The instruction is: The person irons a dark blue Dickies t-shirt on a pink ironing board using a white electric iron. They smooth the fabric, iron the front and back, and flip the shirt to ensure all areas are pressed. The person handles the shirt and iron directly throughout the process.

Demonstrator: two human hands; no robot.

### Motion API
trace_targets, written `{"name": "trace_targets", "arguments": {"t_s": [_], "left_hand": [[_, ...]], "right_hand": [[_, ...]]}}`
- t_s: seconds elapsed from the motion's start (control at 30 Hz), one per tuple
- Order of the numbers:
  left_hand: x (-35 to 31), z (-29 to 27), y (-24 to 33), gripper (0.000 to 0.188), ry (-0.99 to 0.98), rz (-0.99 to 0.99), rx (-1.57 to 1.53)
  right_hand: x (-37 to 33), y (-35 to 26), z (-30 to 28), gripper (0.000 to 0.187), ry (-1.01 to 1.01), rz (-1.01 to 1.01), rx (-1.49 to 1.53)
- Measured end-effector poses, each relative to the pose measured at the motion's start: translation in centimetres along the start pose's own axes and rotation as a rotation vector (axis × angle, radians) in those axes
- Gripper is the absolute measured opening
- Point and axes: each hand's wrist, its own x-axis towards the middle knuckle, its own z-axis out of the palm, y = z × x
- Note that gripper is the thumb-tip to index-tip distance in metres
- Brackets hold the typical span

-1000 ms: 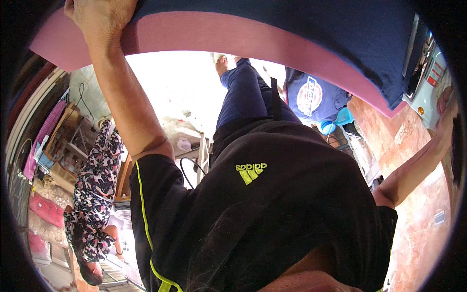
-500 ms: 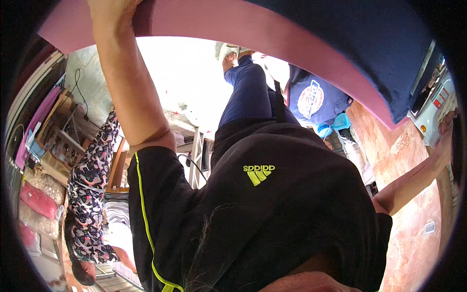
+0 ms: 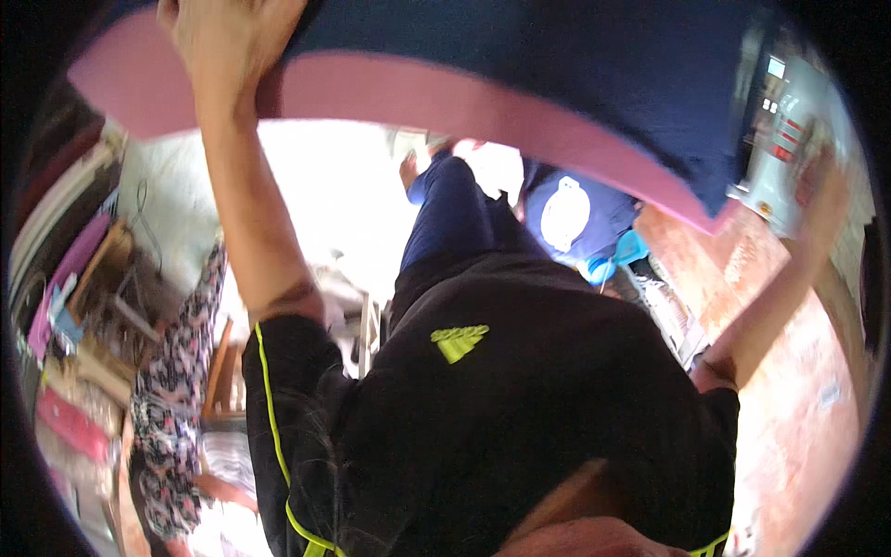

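Navy cloth [image 3: 520, 46] lies over a pink-edged work surface [image 3: 390, 88] across the top of the view. On its left part rests my left hand [image 3: 232, 37], flat with the fingers apart, its tips cut off by the upper edge. At the far right my right hand [image 3: 821, 190] is at a pale grey machine [image 3: 784, 139] with red marks, which stands by the cloth's right end. Motion smears that hand, so its fingers and any grip on the machine cannot be made out.
Below the surface's edge hang a dark blue printed cloth [image 3: 566, 218] and a light blue item [image 3: 626, 251]. At the left, a person in patterned clothes [image 3: 172, 399] is near wooden shelving [image 3: 102, 269] and a red bundle [image 3: 74, 422].
The whole view has shifted, bringing more of my left hand and the machine into sight. Both my right hand and the machine appear further left and higher, now blurred.
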Motion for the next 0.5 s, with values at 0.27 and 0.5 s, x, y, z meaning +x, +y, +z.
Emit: {"name": "trace_targets", "arguments": {"t_s": [0.27, 0.5], "left_hand": [[-0.2, 1.7, 0.2, 0.069, -0.038, 0.011, -0.078], [0.9, 1.7, -0.3, 0.068, -0.074, 0.003, -0.080]], "right_hand": [[-0.1, -4.1, 3.6, 0.044, 0.037, -0.131, 0.275], [5.3, -10.3, 4.1, 0.044, -0.209, 0.049, 0.404]]}}
